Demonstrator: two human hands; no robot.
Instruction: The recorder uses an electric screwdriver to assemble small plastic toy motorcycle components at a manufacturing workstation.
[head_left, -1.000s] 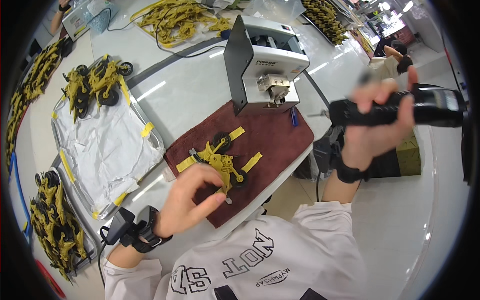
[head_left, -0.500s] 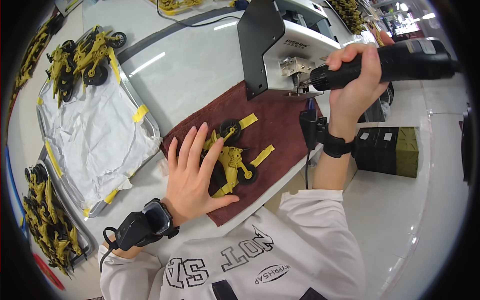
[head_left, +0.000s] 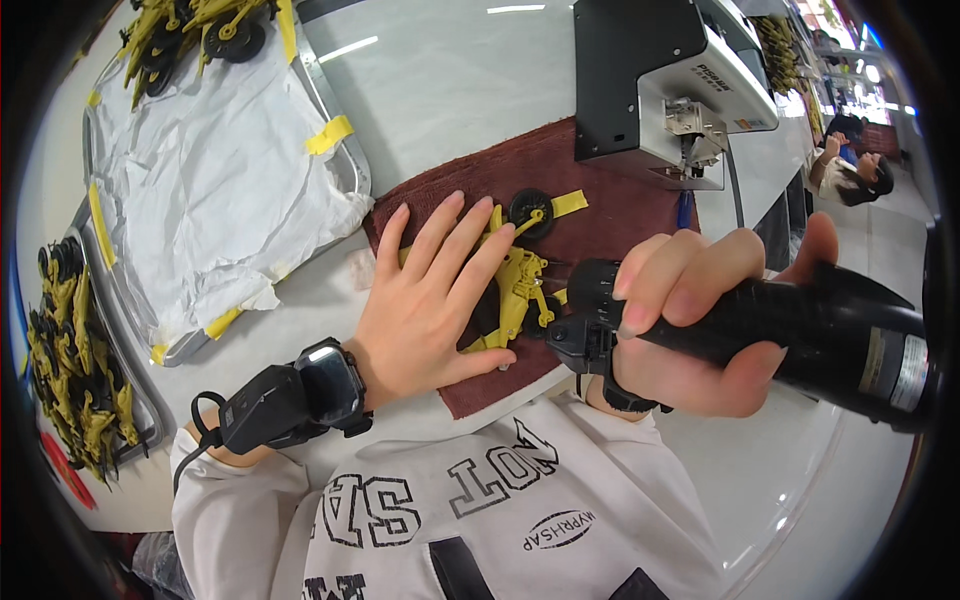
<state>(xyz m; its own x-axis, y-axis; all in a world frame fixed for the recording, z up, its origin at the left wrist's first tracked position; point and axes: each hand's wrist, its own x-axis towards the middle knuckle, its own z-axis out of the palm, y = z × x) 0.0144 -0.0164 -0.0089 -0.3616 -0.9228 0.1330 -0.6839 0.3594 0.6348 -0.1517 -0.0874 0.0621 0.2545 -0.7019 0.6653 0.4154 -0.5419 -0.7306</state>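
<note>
My left hand point(head_left: 425, 305) lies flat with its fingers spread, palm down over the left part of a yellow-and-black toy motorcycle point(head_left: 520, 275). The toy lies on its side on a dark red cloth point(head_left: 640, 185); strips of yellow tape stick out by its wheels, and my fingers and palm hide part of it. Wrapped around a thick black electric screwdriver point(head_left: 840, 320), my right hand point(head_left: 690, 290) holds it above the cloth's right edge, to the right of the toy. The tool's bit is hidden behind my wrist strap and its mount.
A silver-and-black screw feeder point(head_left: 690, 85) stands on the cloth's far right corner. At left is a paper-lined tray point(head_left: 230, 190) with toy motorcycles point(head_left: 190, 35) at its far end; another tray holds several yellow parts point(head_left: 75, 350). Another person point(head_left: 850, 175) is at far right.
My right hand has brought the screwdriver from the screw feeder back toward me and close to the toy. My left hand stays spread over the toy. The whole view has shifted.
</note>
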